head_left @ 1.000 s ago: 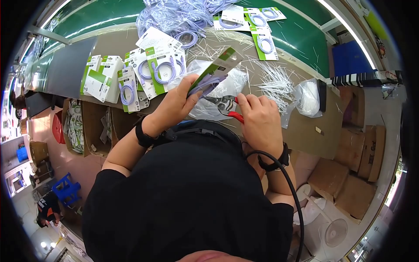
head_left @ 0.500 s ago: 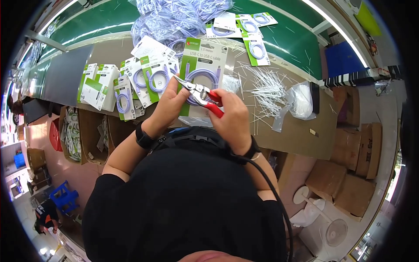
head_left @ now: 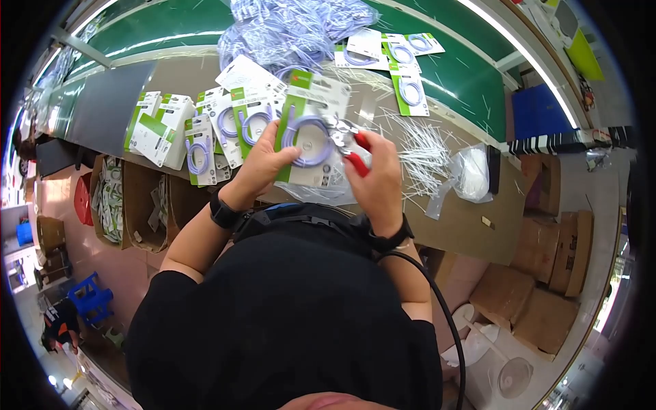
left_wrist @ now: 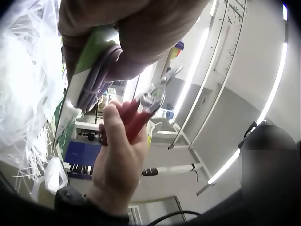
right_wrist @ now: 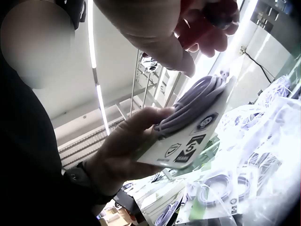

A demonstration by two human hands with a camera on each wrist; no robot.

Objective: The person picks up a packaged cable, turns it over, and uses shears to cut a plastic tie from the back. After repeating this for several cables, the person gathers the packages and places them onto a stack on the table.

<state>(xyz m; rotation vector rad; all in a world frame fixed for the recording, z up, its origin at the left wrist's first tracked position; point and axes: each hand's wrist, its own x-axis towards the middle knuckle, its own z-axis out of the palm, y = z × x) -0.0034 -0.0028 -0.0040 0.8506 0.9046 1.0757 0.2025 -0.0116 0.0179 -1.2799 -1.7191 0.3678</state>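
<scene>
From where I stand, the left hand [head_left: 263, 164] pinches a green-and-white card [head_left: 324, 96] by its side, the thumb lying over the front and the fingers behind. The card is held up above the near edge of the desk [head_left: 465, 236], with a coil of purple cable [head_left: 287, 137] on its face. The right hand [head_left: 377, 179] is curled round the red-handled pliers [head_left: 341, 133], their handles spread apart and their metal nose just beside the coil (it's blurred, so I can't tell whether it touches).

To the person's left stand stacked cards [head_left: 160, 130] and, nearer the hands, more carded cables [head_left: 251, 126]. A heap of bagged purple cables [head_left: 273, 34] lies beyond. Over to the right are scattered white strips [head_left: 430, 160], with a clear plastic bag [head_left: 471, 174] near them.
</scene>
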